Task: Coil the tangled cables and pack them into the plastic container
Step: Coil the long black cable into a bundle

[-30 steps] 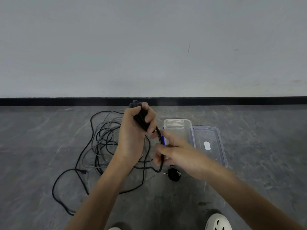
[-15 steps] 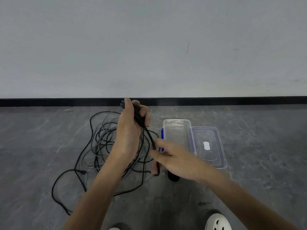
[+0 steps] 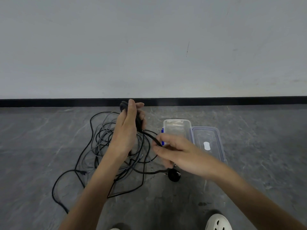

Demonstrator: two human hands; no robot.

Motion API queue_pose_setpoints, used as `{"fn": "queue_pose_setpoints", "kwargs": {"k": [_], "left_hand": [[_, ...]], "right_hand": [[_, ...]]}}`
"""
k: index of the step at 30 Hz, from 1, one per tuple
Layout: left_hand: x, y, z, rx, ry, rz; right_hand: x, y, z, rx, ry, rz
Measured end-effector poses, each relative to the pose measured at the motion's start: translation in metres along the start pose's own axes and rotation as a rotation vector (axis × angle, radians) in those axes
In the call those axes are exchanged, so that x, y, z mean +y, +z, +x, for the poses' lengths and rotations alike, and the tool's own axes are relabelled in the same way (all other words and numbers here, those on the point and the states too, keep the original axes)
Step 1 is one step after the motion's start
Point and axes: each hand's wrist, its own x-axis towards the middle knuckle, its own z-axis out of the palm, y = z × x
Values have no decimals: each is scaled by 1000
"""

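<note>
The tangled cables (image 3: 99,146) sprawl on the grey floor, centre left of the frame. Above them the left hand (image 3: 127,130) grips a black coiled bundle (image 3: 123,105). The right hand (image 3: 176,151) seems to pinch its trailing strand beside the open plastic container (image 3: 177,121).
</note>
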Motion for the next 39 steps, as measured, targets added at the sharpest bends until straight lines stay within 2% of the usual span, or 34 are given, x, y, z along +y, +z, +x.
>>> {"fn": "queue_pose_setpoints", "kwargs": {"k": [4,8,13,18,23,27,33,39], "left_hand": [[-3,-1,-2,-65,-76,222],[-6,-1,-5,-221,-221,272],[-5,2,-10,-368,-264,454],[1,4,-16,-578,-263,544],[1,13,-23,-774,-361,424],[3,21,-29,-853,-380,372],[10,17,-29,-886,-388,362],[9,17,-30,-848,-367,270]], "right_hand": [[1,-5,3,103,-27,-134],[0,-11,2,163,-105,-222],[5,-14,1,154,-187,-398],[6,-21,-1,183,-286,-326],[9,-34,2,279,-328,-159],[9,-41,0,223,-325,-47],[10,-55,-5,144,-281,-64],[10,-54,-1,297,-327,-70]]}}
